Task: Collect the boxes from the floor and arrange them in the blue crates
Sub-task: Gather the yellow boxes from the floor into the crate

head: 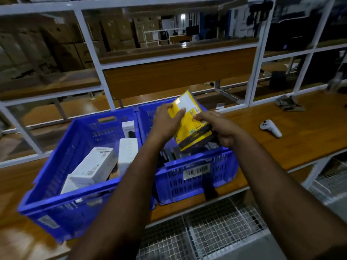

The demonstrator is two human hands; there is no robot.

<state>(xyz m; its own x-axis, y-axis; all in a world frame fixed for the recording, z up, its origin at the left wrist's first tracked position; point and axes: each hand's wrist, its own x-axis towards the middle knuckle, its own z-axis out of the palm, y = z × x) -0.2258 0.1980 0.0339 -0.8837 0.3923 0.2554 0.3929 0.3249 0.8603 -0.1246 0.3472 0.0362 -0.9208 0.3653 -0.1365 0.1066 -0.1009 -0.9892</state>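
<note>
Item 1: left blue crate (56, 184), on the wooden bench (281, 143). It held several white boxes: a large one (93, 167) lying tilted near the middle, a tall one (128, 152) upright against the right wall, a smaller one (128, 128) upright at the far right corner, and another partly hidden beneath the large one.

Item 2: left hand (167, 122), above the right crate. Its fingers were curled around the left edge of the yellow box (189, 126), thumb lying on the box face.

Item 3: yellow box, held tilted over the right blue crate (197, 182), gripped by both hands, clear of the crate floor.

Item 4: right blue crate, touching the left crate side by side. It had a barcode label (196, 171) on the near wall; dark boxes (169, 156) lay inside, details unclear.

Item 5: right hand (219, 128), grasping the yellow box at its right and lower edge, fingers wrapped over the front.

Item 6: white handheld controller (270, 127), lying on the bench well apart from the crates, to the right.
</note>
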